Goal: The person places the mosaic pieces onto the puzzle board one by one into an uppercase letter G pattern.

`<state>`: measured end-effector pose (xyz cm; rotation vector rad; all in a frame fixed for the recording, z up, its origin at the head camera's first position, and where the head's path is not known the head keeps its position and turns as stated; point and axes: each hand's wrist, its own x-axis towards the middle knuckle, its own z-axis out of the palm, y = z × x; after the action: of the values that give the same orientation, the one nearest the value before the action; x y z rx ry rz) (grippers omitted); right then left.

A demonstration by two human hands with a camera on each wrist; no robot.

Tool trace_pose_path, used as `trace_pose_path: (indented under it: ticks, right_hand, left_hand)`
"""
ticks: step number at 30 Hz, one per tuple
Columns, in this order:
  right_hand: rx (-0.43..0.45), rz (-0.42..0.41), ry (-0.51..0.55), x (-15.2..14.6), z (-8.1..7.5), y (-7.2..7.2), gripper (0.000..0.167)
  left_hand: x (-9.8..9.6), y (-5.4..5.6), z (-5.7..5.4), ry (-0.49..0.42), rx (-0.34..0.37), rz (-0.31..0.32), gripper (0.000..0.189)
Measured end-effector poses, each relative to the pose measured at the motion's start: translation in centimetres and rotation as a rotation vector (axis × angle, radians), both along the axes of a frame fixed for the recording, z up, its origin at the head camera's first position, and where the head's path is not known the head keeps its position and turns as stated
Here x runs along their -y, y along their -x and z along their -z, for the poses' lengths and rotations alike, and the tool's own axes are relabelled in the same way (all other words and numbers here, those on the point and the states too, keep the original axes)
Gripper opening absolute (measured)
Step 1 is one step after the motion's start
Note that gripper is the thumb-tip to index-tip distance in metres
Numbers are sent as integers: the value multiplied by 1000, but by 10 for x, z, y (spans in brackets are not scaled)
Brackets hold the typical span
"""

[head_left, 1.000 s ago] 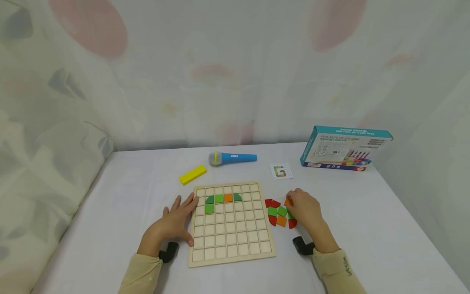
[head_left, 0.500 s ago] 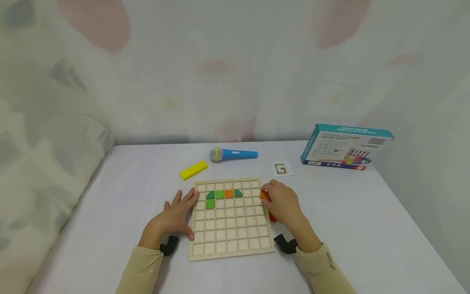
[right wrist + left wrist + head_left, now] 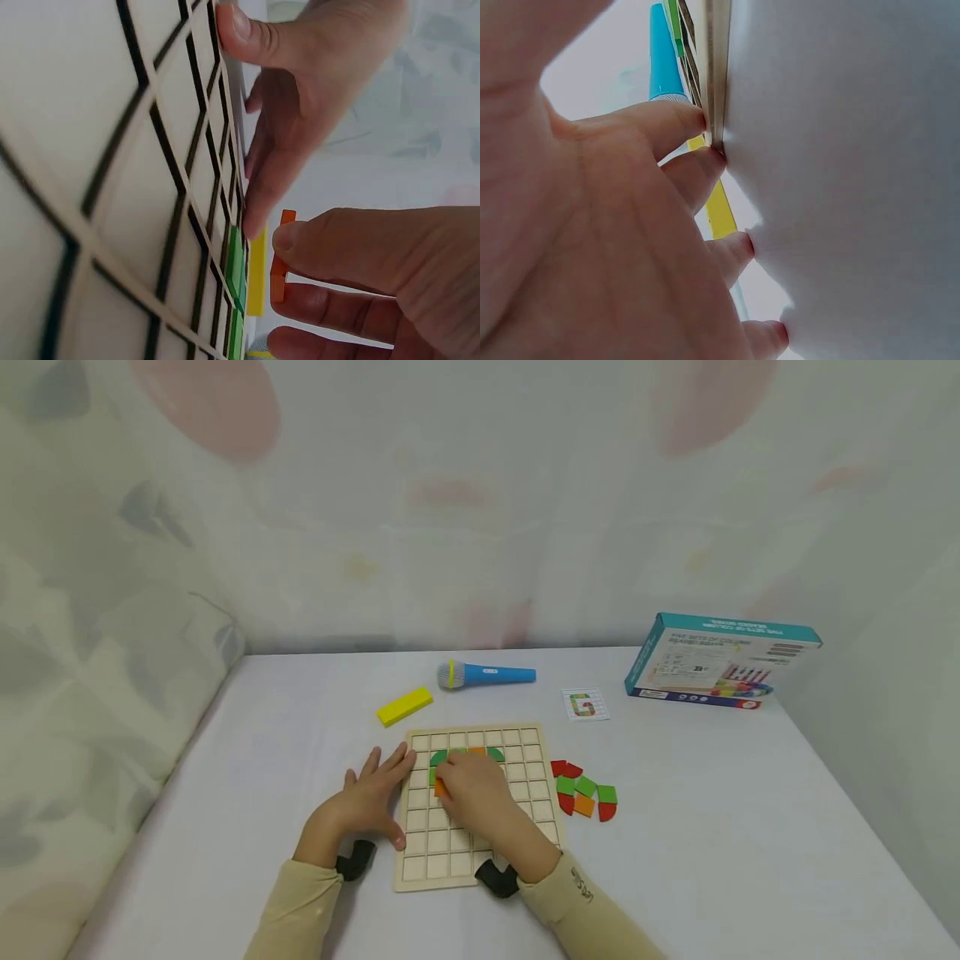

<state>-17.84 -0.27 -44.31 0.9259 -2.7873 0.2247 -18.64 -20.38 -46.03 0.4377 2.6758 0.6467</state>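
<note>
A wooden grid board [image 3: 423, 866] lies on the table, with green tiles and an orange one along an upper row and a green tile below the left end. My right hand [image 3: 480, 793] pinches an orange square tile [image 3: 281, 259] between thumb and fingers, close over the board's left columns. Spread along the board's left edge, my left hand [image 3: 363, 802] steadies it with thumb and fingertips; in the left wrist view its fingertips [image 3: 694, 116] meet the board's side. Part of the upper row is hidden behind the right hand.
Several red, green and orange tiles [image 3: 585, 787] lie right of the board. Behind it are a yellow block [image 3: 405, 707], a blue toy microphone [image 3: 495, 675] and a pattern card [image 3: 585, 704]. A box [image 3: 720, 662] stands at the back right.
My right hand has picked an orange tile from the loose pile and carried it left over the board. The left hand stays at the board's left edge.
</note>
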Motion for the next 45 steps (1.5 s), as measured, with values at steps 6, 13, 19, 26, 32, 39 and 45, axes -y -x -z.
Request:
trace_pose_path:
  ticks: [6, 13, 19, 26, 32, 39, 45]
  right_hand:
    - [28, 17, -30, 8, 8, 0, 18]
    - [77, 26, -22, 10, 15, 1, 16]
    - [77, 17, -17, 11, 17, 1, 21]
    - [81, 8, 12, 13, 17, 0, 20]
    - [67, 1, 0, 13, 17, -1, 19]
    - [77, -1, 7, 8, 10, -3, 23]
    - [106, 59, 48, -15, -5, -2, 31]
  left_hand:
    - [-2, 1, -1, 12, -9, -1, 130]
    - [-1, 2, 3, 17, -5, -3, 131]
    - [0, 2, 4, 10, -2, -6, 132]
    - [1, 3, 5, 14, -5, 1, 130]
    - [-1, 3, 4, 9, 2, 2, 130]
    - [-1, 4, 4, 19, 9, 1, 131]
    - [-1, 3, 2, 13, 20, -4, 132]
